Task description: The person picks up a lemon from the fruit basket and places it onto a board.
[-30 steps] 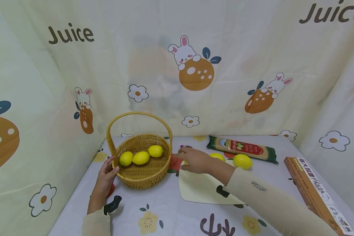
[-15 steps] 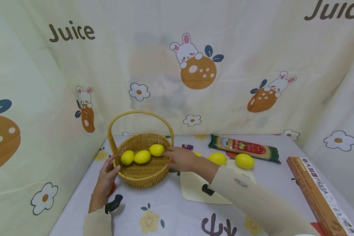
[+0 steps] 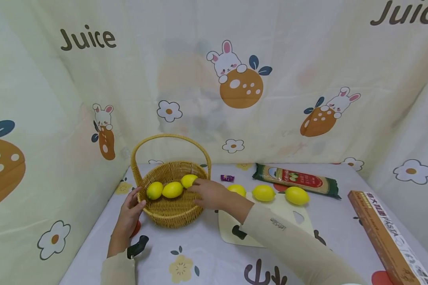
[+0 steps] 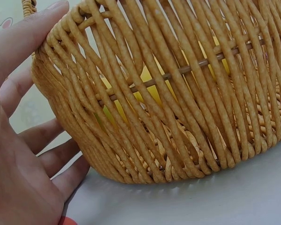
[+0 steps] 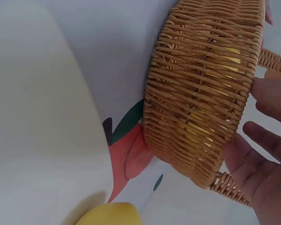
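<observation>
A wicker basket (image 3: 171,217) with a tall arched handle stands at the left, with three yellow lemons (image 3: 172,190) in a row inside. My left hand (image 3: 128,213) rests against its left side. In the left wrist view the thumb lies at the rim and the spread fingers (image 4: 42,136) touch the outer wall, their tips partly hidden. Across the right rim reaches my right hand (image 3: 214,196), its fingers over the basket and partly covering the rightmost lemon. In the right wrist view its loosely bent fingers (image 5: 267,136) are at the rim, with nothing seen held.
Three more lemons (image 3: 264,193) lie along the back of a cream cutting board (image 3: 256,227). Behind them lies a green-ended pasta packet (image 3: 296,180). A small purple wrapped item (image 3: 227,178) is near the basket. An orange-brown pasta box (image 3: 388,237) lies at the right.
My right hand has moved left from over the cutting board's lemons to the basket's right rim, uncovering those lemons and the purple item. The left hand stays at the basket.
</observation>
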`<state>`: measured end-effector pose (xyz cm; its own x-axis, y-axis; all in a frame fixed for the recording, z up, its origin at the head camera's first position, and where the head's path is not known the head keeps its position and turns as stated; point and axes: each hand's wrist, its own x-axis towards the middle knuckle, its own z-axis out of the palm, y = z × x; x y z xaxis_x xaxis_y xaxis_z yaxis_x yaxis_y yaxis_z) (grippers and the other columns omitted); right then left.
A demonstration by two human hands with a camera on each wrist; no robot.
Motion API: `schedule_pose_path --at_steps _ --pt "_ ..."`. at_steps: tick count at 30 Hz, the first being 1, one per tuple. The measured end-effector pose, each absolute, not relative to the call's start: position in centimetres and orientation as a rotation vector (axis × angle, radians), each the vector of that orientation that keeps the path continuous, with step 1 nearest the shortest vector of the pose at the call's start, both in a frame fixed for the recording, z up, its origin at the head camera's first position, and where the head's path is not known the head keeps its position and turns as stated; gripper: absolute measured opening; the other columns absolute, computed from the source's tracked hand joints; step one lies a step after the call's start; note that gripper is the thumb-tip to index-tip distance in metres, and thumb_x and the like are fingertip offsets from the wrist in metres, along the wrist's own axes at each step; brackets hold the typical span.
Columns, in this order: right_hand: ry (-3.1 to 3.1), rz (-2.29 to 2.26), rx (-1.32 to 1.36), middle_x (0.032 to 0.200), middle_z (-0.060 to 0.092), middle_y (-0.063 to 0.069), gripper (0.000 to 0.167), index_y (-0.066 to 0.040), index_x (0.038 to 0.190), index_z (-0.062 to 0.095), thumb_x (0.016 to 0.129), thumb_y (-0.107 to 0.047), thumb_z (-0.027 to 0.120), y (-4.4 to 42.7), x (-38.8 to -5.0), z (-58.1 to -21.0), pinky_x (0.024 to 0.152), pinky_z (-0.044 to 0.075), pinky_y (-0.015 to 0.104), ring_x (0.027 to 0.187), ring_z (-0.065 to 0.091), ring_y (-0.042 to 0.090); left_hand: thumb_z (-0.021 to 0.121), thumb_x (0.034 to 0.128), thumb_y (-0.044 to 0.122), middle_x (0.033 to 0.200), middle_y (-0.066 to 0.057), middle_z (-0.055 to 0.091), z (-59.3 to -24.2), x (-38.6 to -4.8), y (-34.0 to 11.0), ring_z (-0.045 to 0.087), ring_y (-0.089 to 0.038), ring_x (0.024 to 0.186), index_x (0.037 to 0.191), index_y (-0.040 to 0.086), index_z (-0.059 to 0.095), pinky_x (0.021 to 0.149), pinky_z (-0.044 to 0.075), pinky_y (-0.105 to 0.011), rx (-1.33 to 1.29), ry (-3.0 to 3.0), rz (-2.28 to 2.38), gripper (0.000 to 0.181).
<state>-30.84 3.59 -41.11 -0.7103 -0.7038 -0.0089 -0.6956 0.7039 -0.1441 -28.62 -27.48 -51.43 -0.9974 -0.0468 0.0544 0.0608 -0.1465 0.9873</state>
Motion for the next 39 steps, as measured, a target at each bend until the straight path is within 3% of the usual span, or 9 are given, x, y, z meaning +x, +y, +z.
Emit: schedule_pose_path --at_steps 8,17,27,33,39 --pt "2.863 -0.135 -1.186 0.132 0.054 0.003 0.043 -0.018 0.136 0.058 0.094 -0.028 0.066 2.2 -31.4 -41.0 0.099 0.045 0.033 0.116 0.052 0.018 0.060 0.0971 0.011 0.156 -0.014 0.025 -51.2 -28.7 -27.3 0.030 -0.025 0.137 0.149 0.015 0.032 0.114 0.022 -0.041 0.021 -2.003 -2.307 0.059" --pt "2.852 -0.132 -1.056 0.136 0.050 0.005 0.051 -0.018 0.141 0.053 0.093 -0.029 0.067 1.0 -32.5 -42.1 0.100 0.044 0.036 0.120 0.051 0.020 0.059 0.0975 0.012 0.157 -0.012 0.022 -51.2 -28.6 -27.6 0.025 -0.026 0.140 0.151 0.014 0.030 0.115 0.019 -0.042 0.006 -2.013 -2.322 0.061" --pt "2.875 -0.221 -0.830 0.157 0.022 0.010 0.066 -0.026 0.151 0.035 0.093 -0.025 0.066 -1.2 -33.4 -43.0 0.104 0.040 0.047 0.140 0.028 0.030 0.061 0.0967 0.013 0.157 -0.012 0.023 -51.3 -28.3 -27.8 0.026 -0.026 0.140 0.150 0.016 0.031 0.114 0.019 -0.043 0.027 -2.039 -2.298 0.061" --pt "2.937 -0.235 -0.813 0.159 0.016 0.014 0.065 -0.024 0.153 0.032 0.095 -0.018 0.060 -1.8 -34.0 -43.7 0.101 0.043 0.046 0.142 0.021 0.034 0.060 0.0971 0.013 0.157 -0.013 0.023 -51.2 -28.5 -27.9 0.026 -0.027 0.140 0.150 0.016 0.030 0.115 0.018 -0.044 0.011 -2.043 -2.285 0.061" --pt "2.958 -0.155 -0.811 0.160 0.014 0.013 0.068 -0.023 0.155 0.026 0.096 -0.021 0.060 -2.1 -34.6 -44.4 0.100 0.045 0.044 0.142 0.021 0.038 0.060 0.0969 0.011 0.156 -0.011 0.025 -51.6 -28.7 -27.6 0.028 -0.026 0.139 0.150 0.015 0.031 0.114 0.020 -0.044 0.021 -2.038 -2.289 0.060"
